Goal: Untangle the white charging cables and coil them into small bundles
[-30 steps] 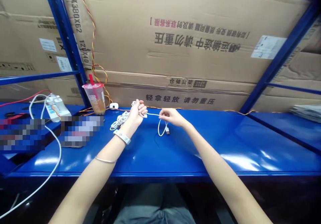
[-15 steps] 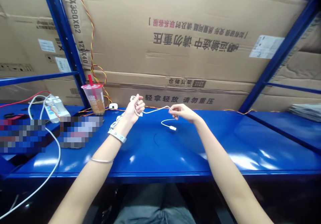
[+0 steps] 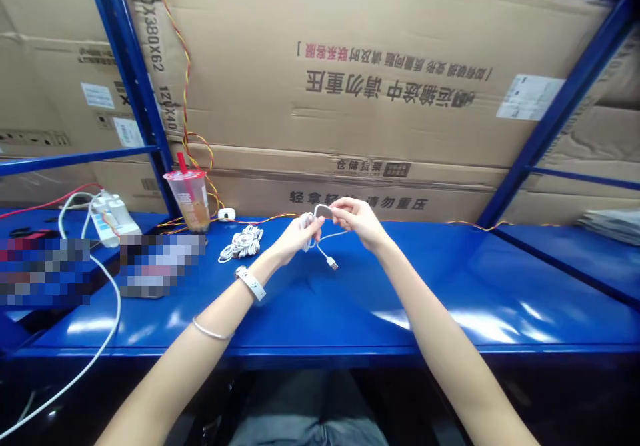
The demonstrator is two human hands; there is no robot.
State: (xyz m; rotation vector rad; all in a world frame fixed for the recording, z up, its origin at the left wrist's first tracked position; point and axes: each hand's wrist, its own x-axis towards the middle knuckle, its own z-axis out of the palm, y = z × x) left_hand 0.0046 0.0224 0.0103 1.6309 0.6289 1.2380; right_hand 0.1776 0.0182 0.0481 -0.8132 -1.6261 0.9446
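Note:
A thin white cable (image 3: 326,238) runs between my two hands, its loop standing up around the fingers of my left hand (image 3: 295,239). My right hand (image 3: 357,223) pinches the cable near the top of that loop, and the hands nearly touch. A small connector end (image 3: 333,264) dangles just below them, over the blue steel bench (image 3: 450,286). To the left of my left hand, a bundle of coiled white cable (image 3: 243,243) lies on the bench, not touching either hand.
A plastic cup with a red straw (image 3: 190,199) stands at the back, near a white power strip (image 3: 113,216) with a thick white cable. Two pixelated patches cover the bench's left side. Twisted yellow-red wire runs along the back, before cardboard boxes (image 3: 350,93).
My hands have come together, with the left moving right, and the cable now forms a tight loop between them. The coiled bundle shows fully beside my left hand.

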